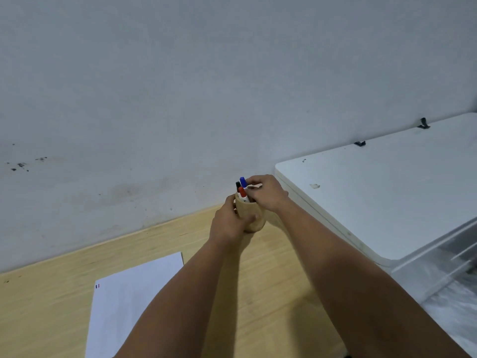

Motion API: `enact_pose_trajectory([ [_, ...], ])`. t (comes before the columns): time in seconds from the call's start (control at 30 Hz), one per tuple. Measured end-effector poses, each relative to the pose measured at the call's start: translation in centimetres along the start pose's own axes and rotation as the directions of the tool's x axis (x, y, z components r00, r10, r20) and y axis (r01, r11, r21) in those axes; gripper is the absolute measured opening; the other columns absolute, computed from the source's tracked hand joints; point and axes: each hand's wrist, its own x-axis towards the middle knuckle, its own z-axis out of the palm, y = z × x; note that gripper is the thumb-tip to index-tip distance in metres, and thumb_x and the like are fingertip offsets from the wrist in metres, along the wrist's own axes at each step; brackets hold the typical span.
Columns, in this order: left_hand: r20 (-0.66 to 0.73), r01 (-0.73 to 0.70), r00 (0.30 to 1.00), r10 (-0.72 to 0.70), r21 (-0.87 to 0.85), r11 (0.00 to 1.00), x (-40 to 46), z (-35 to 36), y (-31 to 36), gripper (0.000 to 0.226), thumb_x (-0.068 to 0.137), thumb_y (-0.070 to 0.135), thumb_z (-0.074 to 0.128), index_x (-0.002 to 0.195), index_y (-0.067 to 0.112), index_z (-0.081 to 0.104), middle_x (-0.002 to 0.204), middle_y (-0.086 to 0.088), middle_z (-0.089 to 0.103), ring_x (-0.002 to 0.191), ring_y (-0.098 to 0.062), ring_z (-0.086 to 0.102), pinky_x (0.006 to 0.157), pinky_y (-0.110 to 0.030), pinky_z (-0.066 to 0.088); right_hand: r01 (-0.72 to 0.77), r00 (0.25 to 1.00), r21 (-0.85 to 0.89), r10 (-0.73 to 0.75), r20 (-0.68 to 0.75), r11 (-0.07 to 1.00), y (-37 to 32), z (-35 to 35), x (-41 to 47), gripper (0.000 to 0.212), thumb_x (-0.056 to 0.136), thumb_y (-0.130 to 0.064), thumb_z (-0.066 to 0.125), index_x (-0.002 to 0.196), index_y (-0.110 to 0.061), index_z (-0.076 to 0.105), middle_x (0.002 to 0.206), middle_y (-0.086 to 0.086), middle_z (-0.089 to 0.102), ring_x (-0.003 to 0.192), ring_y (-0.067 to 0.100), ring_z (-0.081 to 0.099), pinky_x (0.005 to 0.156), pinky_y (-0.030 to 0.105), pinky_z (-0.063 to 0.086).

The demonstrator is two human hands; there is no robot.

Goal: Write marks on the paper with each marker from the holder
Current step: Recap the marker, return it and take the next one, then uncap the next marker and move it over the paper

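A round wooden holder point(254, 214) stands on the wooden table near the wall. My left hand point(229, 223) is wrapped around its left side. Three markers stick up out of it: a blue-capped marker point(243, 181), a red-capped marker point(241, 192) and a black-capped marker point(237, 185). My right hand point(265, 192) reaches over the rim, its fingertips pinched on the blue-capped marker just below the cap. A white sheet of paper point(129, 298) lies near the table's front left, partly under my left forearm, with small blue and red marks point(97, 286) at its top left corner.
The wooden table point(51, 301) runs along a scuffed white wall point(180, 99). A higher white folding table point(387, 192) stands to the right, close to the holder. Clear plastic drawers point(444, 267) sit below its near edge.
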Motion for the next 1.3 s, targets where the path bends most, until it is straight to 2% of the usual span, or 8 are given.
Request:
enact_pose_trajectory([
  [0.1, 0.020, -0.011, 1.000, 0.009, 0.085, 0.996, -0.1, -0.4, 0.6, 0.083, 0.077, 0.040, 0.084, 0.148, 0.030, 0.043, 0.130, 0.004, 0.068, 0.113, -0.021, 0.067, 0.093, -0.043, 0.057, 0.045, 0.986, 0.138, -0.022, -0.167, 0.989, -1.6, -1.2, -0.3, 0.021, 0.095, -0.034, 0.078, 0.112, -0.023, 0.079, 0.108, -0.012, 0.076, 0.107, 0.015, 0.070, 0.095, 0.032, 0.046],
  [0.2, 0.035, -0.016, 0.999, 0.010, 0.163, 0.987, -0.7, -1.4, 1.6, 0.095, 0.079, 0.035, 0.083, 0.157, 0.027, 0.030, 0.144, -0.002, 0.059, 0.127, -0.028, 0.059, 0.099, -0.043, 0.053, 0.173, 0.944, 0.304, -0.069, -0.323, 0.937, -4.3, -3.0, -0.4, 0.008, 0.094, -0.037, 0.075, 0.099, -0.032, 0.075, 0.091, -0.010, 0.082, 0.096, 0.016, 0.076, 0.099, 0.042, 0.055],
  [0.3, -0.016, -0.025, 0.999, 0.029, 0.207, 0.978, -1.8, -3.3, 2.7, 0.083, 0.087, 0.039, 0.073, 0.158, 0.027, 0.032, 0.150, -0.003, 0.055, 0.134, -0.024, 0.055, 0.104, -0.042, 0.049, 0.297, 0.915, 0.359, -0.156, -0.372, 0.884, -7.0, -4.3, -1.4, 0.014, 0.104, -0.027, 0.068, 0.115, -0.023, 0.076, 0.083, -0.002, 0.075, 0.075, 0.011, 0.069, 0.074, 0.019, 0.055],
  [0.43, -0.165, -0.049, 0.983, 0.076, 0.159, 0.986, -3.7, -7.4, 4.6, 0.044, 0.102, 0.047, 0.048, 0.138, 0.022, 0.057, 0.132, -0.004, 0.067, 0.109, -0.019, 0.064, 0.092, -0.038, 0.050, 0.219, 0.972, 0.376, -0.170, -0.159, 0.900, -10.4, -3.8, -4.0, 0.030, 0.107, -0.020, 0.064, 0.133, -0.010, 0.073, 0.083, -0.001, 0.066, 0.068, 0.009, 0.060, 0.057, 0.017, 0.050],
  [0.67, -0.363, -0.042, 0.930, -0.062, -0.272, 0.961, -8.4, -16.6, 6.2, 0.073, 0.099, 0.069, 0.037, 0.080, 0.004, 0.066, 0.072, -0.007, 0.066, 0.061, -0.021, 0.058, 0.067, -0.036, 0.052, 0.055, 0.915, 0.318, -0.175, 0.363, 0.946, -14.3, 1.8, -10.6, 0.028, 0.100, -0.039, 0.074, 0.116, -0.017, 0.081, 0.085, 0.000, 0.074, 0.061, 0.012, 0.055, 0.048, 0.022, 0.042],
  [1.1, -0.458, 0.058, 0.888, -0.028, 0.051, 0.997, -15.4, -30.4, -3.4, 0.054, 0.108, 0.038, 0.039, 0.068, 0.004, 0.052, 0.062, -0.005, 0.053, 0.059, -0.028, 0.052, 0.054, -0.033, 0.049, -0.024, 0.712, 0.283, -0.182, 0.678, 0.959, -19.4, 15.2, -15.0, 0.023, 0.101, -0.032, 0.072, 0.112, -0.015, 0.081, 0.076, 0.001, 0.061, 0.049, 0.009, 0.037, 0.047, 0.021, 0.025],
  [1.2, -0.592, 0.143, 0.805, -0.037, 0.134, 0.981, -16.7, -34.7, -7.1, 0.059, 0.107, 0.044, 0.038, 0.062, 0.006, 0.045, 0.074, -0.022, 0.064, 0.065, -0.036, 0.065, 0.056, -0.041, 0.051, -0.010, 0.764, 0.222, -0.136, 0.631, 0.975, -17.6, 16.1, -14.1, 0.027, 0.101, -0.029, 0.072, 0.118, -0.009, 0.078, 0.079, 0.002, 0.063, 0.051, 0.010, 0.039, 0.048, 0.023, 0.026],
  [1.3, -0.568, 0.270, 0.823, -0.011, 0.375, 0.887, -17.6, -36.3, -10.6, 0.059, 0.107, 0.051, 0.033, 0.066, 0.011, 0.049, 0.079, -0.010, 0.067, 0.077, -0.036, 0.061, 0.064, -0.040, 0.039, -0.120, 0.860, 0.281, -0.041, 0.508, 0.952, -15.6, 16.7, -13.0, 0.027, 0.105, -0.012, 0.061, 0.131, -0.010, 0.067, 0.086, 0.009, 0.068, 0.055, 0.015, 0.047, 0.048, 0.023, 0.034],
])
